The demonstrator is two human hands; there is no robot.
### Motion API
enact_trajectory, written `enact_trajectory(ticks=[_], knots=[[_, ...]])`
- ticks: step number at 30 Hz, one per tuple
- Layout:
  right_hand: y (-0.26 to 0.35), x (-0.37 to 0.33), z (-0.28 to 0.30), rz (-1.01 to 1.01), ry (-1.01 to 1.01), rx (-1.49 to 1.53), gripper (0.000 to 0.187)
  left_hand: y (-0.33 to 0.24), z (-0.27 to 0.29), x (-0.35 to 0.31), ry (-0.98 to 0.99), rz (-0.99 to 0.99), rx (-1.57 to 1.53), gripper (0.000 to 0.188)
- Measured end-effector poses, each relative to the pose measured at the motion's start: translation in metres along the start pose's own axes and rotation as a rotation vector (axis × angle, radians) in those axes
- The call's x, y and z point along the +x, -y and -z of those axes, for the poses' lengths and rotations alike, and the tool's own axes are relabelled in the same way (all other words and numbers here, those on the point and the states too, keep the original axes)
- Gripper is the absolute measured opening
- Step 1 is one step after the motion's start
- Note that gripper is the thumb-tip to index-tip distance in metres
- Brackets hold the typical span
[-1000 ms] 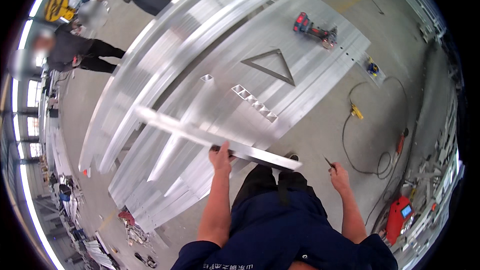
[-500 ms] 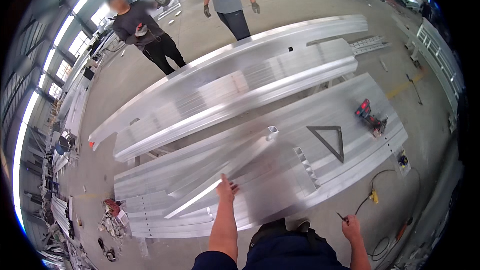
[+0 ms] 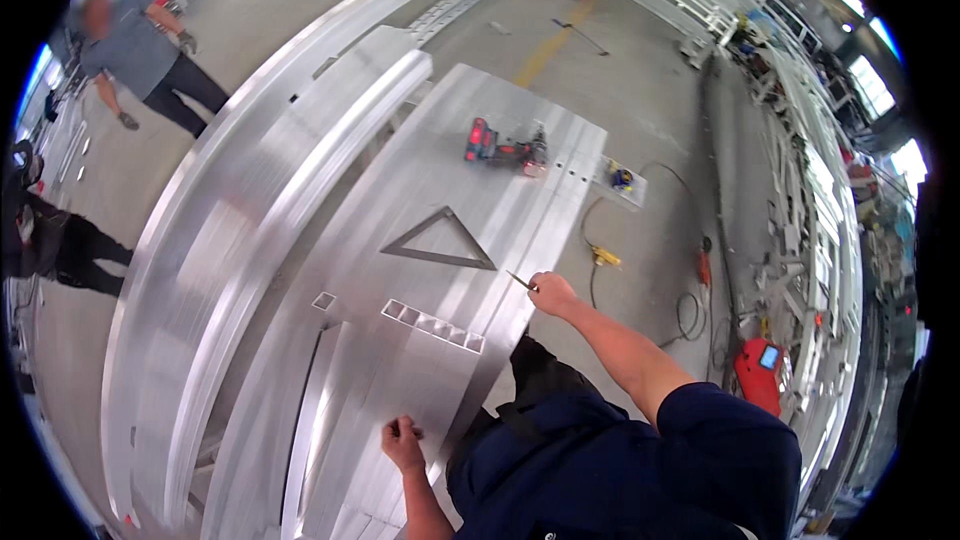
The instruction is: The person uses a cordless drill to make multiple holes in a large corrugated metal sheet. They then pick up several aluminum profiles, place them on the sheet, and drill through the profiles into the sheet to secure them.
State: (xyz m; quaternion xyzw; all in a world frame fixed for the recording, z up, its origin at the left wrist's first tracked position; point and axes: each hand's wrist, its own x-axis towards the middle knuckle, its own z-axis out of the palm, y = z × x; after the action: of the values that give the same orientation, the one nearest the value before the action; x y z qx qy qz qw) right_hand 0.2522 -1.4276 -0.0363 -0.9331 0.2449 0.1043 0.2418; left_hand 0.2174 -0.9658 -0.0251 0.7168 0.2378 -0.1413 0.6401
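My right hand [image 3: 552, 294] is closed around a thin, dark, pointed pencil [image 3: 520, 281], its tip over the near edge of a long aluminium panel [image 3: 455, 105]. A grey triangular set square [image 3: 470, 262] lies flat on the panel, left of the pencil tip. My left hand [image 3: 403, 443] is over a shorter hollow aluminium plank [image 3: 400, 370], whose end shows a row of cells. Its fingers are loosely bent and apart, with nothing seen in them. Beside that plank lies a square aluminium tube [image 3: 324, 301].
A red and black cordless drill [image 3: 505, 150] lies towards the panel's far end, near a tape measure [image 3: 621, 178]. Another long aluminium profile [image 3: 340, 130] runs alongside. A cable with a yellow connector [image 3: 605, 257] trails on the floor. Two people stand at the left.
My view has swung to the right. My left hand has left the square tube and is over the hollow plank. My right hand has brought the pencil from beside my body to the panel.
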Motion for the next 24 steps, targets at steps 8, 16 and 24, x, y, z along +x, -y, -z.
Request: enact_trajectory(ticks=[8,16,24], knots=[[-0.045,0.122,-0.017,-0.083,-0.049,0.164,0.051,0.040,-0.005,-0.023,-0.331,-0.121,0.592,0.037],[-0.034,0.357,0.023,-0.744,-0.108,2.028,0.048,0.086,-0.113,-0.102,-0.044,0.324,0.632,0.040],[-0.070,0.401,0.003,-0.634,-0.175,2.131,0.038,0.042,-0.145,-0.101,-0.149,0.387,0.394,0.042]])
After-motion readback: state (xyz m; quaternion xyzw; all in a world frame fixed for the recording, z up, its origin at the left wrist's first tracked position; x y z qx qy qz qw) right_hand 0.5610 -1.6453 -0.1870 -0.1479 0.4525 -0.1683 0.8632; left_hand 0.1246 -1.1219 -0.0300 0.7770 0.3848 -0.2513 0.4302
